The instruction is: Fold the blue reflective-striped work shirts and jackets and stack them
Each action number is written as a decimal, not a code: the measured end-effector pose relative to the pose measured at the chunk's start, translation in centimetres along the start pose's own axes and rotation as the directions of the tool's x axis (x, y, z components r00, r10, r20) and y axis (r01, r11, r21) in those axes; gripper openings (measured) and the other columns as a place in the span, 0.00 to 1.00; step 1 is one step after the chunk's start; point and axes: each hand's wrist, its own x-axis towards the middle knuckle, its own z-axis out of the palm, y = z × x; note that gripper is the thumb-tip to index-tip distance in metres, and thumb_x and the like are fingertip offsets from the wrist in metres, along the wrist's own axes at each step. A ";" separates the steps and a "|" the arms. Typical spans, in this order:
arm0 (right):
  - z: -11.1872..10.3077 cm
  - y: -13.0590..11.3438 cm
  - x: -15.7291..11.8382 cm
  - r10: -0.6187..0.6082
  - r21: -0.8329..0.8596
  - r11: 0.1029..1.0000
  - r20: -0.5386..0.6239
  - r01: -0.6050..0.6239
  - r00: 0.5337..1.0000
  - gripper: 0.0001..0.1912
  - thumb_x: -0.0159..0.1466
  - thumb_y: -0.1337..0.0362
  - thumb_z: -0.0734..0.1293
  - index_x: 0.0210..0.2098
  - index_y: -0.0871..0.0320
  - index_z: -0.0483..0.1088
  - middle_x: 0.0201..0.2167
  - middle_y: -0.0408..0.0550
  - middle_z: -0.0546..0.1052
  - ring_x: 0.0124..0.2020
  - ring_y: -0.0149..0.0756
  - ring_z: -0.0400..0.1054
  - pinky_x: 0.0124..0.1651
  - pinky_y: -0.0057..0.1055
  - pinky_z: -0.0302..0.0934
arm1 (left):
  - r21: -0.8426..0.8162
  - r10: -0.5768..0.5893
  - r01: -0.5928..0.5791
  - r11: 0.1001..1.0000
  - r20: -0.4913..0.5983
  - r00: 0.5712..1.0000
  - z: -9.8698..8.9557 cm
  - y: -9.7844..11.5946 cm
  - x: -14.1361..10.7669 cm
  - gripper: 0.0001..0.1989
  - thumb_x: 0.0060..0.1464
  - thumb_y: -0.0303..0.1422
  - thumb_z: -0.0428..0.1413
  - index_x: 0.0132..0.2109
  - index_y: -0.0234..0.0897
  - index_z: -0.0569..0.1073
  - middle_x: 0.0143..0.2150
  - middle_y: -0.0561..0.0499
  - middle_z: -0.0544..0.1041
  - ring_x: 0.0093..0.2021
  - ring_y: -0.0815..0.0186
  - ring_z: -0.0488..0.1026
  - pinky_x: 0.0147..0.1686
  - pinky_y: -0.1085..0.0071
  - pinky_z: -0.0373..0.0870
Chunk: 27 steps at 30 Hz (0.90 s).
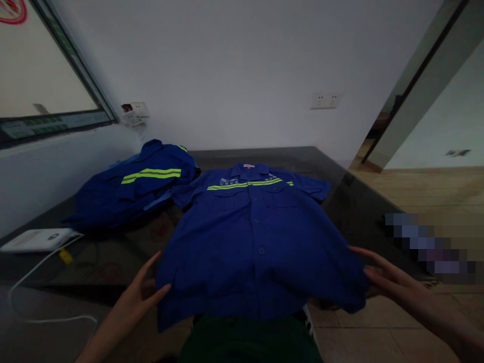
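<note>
In the middle of the frame, the blue short-sleeved shirt [234,252] lies front up, collar away from you, its hem overhanging the near edge of the dark table [363,219]; your left hand [138,297] and right hand [391,280] are half open with curved fingers at its lower side edges, though whether either pinches the cloth you cannot tell. You seem to be spreading and straightening it, so the next move calls for even tension from both sides.

A pale wall [227,75], power sockets [325,101] and tiled floor [423,187] show a room, kind unclear.
</note>
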 end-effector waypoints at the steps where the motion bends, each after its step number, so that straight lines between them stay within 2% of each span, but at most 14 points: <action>1: 0.1 0.8 -0.3 -0.030 -0.036 0.999 -0.023 0.029 0.999 0.36 0.50 0.43 0.71 0.56 0.46 0.66 0.44 0.54 0.78 0.45 0.52 0.74 0.46 0.44 0.71 | 0.006 0.034 -0.034 0.999 -0.035 0.999 0.6 -0.6 -0.3 0.58 0.35 0.48 0.67 0.69 0.55 0.45 0.47 0.49 0.79 0.48 0.47 0.76 0.45 0.55 0.77; 4: 0.8 3.0 -0.5 -0.117 -0.089 0.990 -0.104 0.108 0.988 0.26 0.47 0.44 0.72 0.43 0.47 0.75 0.42 0.53 0.79 0.43 0.53 0.74 0.45 0.43 0.71 | 0.089 0.179 -0.164 0.982 -0.191 0.965 2.2 -2.4 -0.9 0.55 0.35 0.47 0.66 0.68 0.54 0.49 0.63 0.47 0.67 0.61 0.46 0.65 0.55 0.54 0.70; 7: 1.2 4.3 -0.5 -0.134 -0.090 0.988 -0.149 0.122 0.980 0.22 0.48 0.46 0.72 0.41 0.45 0.75 0.37 0.51 0.79 0.36 0.48 0.74 0.39 0.41 0.71 | 0.112 0.260 -0.237 0.965 -0.288 0.922 3.2 -4.2 -1.1 0.51 0.36 0.48 0.65 0.67 0.52 0.52 0.69 0.49 0.55 0.65 0.47 0.58 0.60 0.55 0.64; 9: 0.8 4.9 -0.4 -0.138 -0.103 0.987 -0.175 0.121 0.975 0.21 0.48 0.48 0.72 0.39 0.46 0.74 0.33 0.50 0.78 0.32 0.46 0.73 0.35 0.39 0.71 | 0.036 0.212 -0.212 0.977 -0.304 0.929 3.6 -5.3 -1.2 0.50 0.39 0.49 0.64 0.67 0.55 0.50 0.68 0.51 0.58 0.63 0.48 0.61 0.58 0.56 0.68; 11: 0.2 5.5 -0.3 -0.154 -0.107 0.986 -0.243 0.131 0.958 0.18 0.46 0.49 0.74 0.33 0.47 0.72 0.30 0.49 0.76 0.30 0.45 0.72 0.31 0.37 0.70 | -0.067 0.131 -0.160 0.985 -0.320 0.938 3.8 -6.5 -1.4 0.49 0.40 0.50 0.63 0.66 0.58 0.48 0.63 0.51 0.66 0.59 0.50 0.67 0.52 0.56 0.74; 14: -0.5 7.2 -0.2 -0.155 -0.006 0.986 -0.351 0.164 0.923 0.18 0.44 0.50 0.76 0.26 0.49 0.65 0.27 0.47 0.74 0.30 0.45 0.71 0.33 0.38 0.70 | -0.131 0.001 -0.051 0.990 -0.354 0.935 4.1 -9.0 -1.6 0.43 0.41 0.53 0.60 0.63 0.57 0.54 0.53 0.51 0.76 0.53 0.50 0.73 0.46 0.58 0.77; 17: 0.2 9.0 -0.6 -0.095 0.168 0.972 -0.365 0.166 0.926 0.19 0.47 0.48 0.74 0.31 0.47 0.66 0.30 0.47 0.76 0.34 0.46 0.73 0.38 0.41 0.71 | -0.051 -0.100 0.087 0.995 -0.380 0.919 4.4 -11.8 -1.4 0.32 0.44 0.55 0.56 0.55 0.49 0.66 0.50 0.48 0.78 0.53 0.49 0.73 0.47 0.59 0.76; 19: 1.1 9.8 -0.9 -0.078 0.205 0.967 -0.329 0.152 0.941 0.20 0.49 0.46 0.72 0.36 0.46 0.67 0.33 0.49 0.77 0.37 0.48 0.73 0.41 0.43 0.70 | -0.015 -0.138 0.144 0.989 -0.406 0.904 4.5 -13.0 -1.1 0.28 0.45 0.55 0.54 0.50 0.44 0.71 0.51 0.46 0.77 0.57 0.48 0.70 0.48 0.58 0.76; 21: 2.1 10.3 -1.0 -0.074 0.187 0.974 -0.283 0.130 0.956 0.21 0.49 0.46 0.72 0.37 0.48 0.68 0.34 0.51 0.77 0.37 0.48 0.74 0.40 0.43 0.70 | -0.039 -0.155 0.152 0.988 -0.403 0.902 4.7 -13.5 -0.7 0.27 0.46 0.54 0.53 0.47 0.43 0.72 0.53 0.45 0.76 0.58 0.48 0.69 0.47 0.59 0.76; 24: 3.5 10.4 -0.8 -0.022 0.180 0.981 -0.235 0.066 0.972 0.23 0.46 0.47 0.74 0.36 0.49 0.68 0.32 0.50 0.77 0.32 0.46 0.73 0.34 0.42 0.70 | -0.123 -0.147 0.110 0.986 -0.354 0.924 5.0 -12.8 -0.5 0.25 0.47 0.53 0.53 0.46 0.42 0.72 0.52 0.47 0.77 0.55 0.51 0.72 0.48 0.62 0.74; 27: 4.5 10.4 -0.5 0.015 0.181 0.983 -0.175 0.017 0.984 0.27 0.44 0.44 0.74 0.38 0.52 0.69 0.29 0.50 0.77 0.28 0.44 0.72 0.26 0.37 0.67 | -0.144 -0.171 0.118 0.983 -0.449 0.877 5.2 -11.6 -1.0 0.27 0.45 0.53 0.54 0.46 0.38 0.73 0.49 0.44 0.78 0.52 0.52 0.73 0.46 0.63 0.75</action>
